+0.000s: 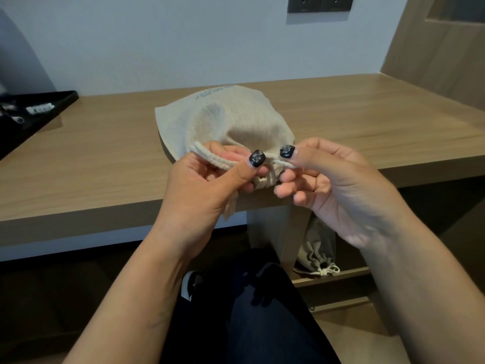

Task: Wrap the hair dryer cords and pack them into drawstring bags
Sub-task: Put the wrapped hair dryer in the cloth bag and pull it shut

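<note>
**Inspector:** Report the hands first.

**Operator:** From my head view, the left hand (210,185) has thumb and curled fingers pinching the cream drawstring cord (214,160) where it leaves the left side of the bag's mouth. I see a doubled strand run under the thumb, and a loose tail hangs below the palm. The right hand (338,187) pinches the other cord end (284,163) between thumb and forefinger; its remaining fingers are curled loosely beneath. Both hands are grasping, neither is released.

**Inspector:** What can you not confirm?

**Operator:** I cannot see the bag's contents; the fabric bulges but no hair dryer or power cord shows. The gathered mouth is largely covered by both thumbs, so I cannot tell how far it is drawn closed. Faint printing near the bag's far edge is unreadable. Small items on the black tray (34,119) at far left are too blurred to identify, and the tray is cut off by the frame edge.

**Inspector:** Position of the bag?

**Operator:** The cream drawstring bag (223,119) lies on the wooden desk (105,153), its body extending away from me and its mouth at the near edge, directly between and touching both hands. A second, grey drawstring bag (319,248), its mouth cinched, sits on a lower shelf (349,274) under the desk, below the right hand. Wall sockets (320,3) are mounted above, partly cut off at the top.
</note>
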